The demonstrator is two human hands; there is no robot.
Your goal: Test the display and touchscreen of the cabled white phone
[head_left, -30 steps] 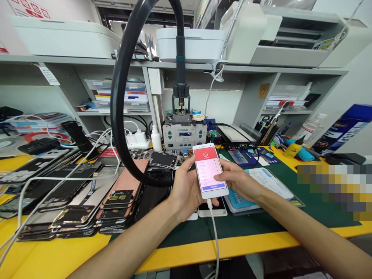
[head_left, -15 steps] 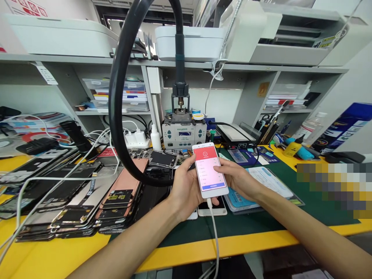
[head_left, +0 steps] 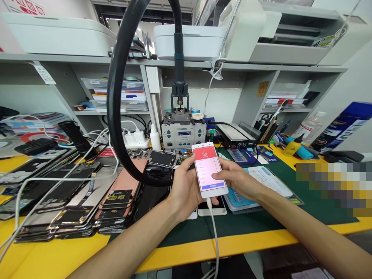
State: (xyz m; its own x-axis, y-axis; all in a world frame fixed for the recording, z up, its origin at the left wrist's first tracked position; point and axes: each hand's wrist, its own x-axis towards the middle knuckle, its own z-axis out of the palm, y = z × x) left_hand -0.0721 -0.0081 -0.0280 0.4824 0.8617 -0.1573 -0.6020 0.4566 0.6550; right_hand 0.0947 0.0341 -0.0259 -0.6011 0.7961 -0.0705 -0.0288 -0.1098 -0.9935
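Green-topped surface (head_left: pixel 261 221): lies beneath the smartphone (head_left: pixel 208 167), raised toward 5 o'clock from view centre.
Left hand (head_left: pixel 186 189): best kept still; palm upward at the smartphone's 8 o'clock, grip closed around it.
Right hand (head_left: pixel 242 179): light touches advised; enters from 3 o'clock, thumb (head_left: pixel 217 175) over screen (head_left: pixel 205 169), grip indeterminable.
White plug (head_left: pixel 209 203): at 6 o'clock; avoid tugging.

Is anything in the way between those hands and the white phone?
Nothing visible. The left hand holds the phone, and the right hand is at its right side, thumb over the screen. The cable hangs from the bottom edge, clear of that thumb.
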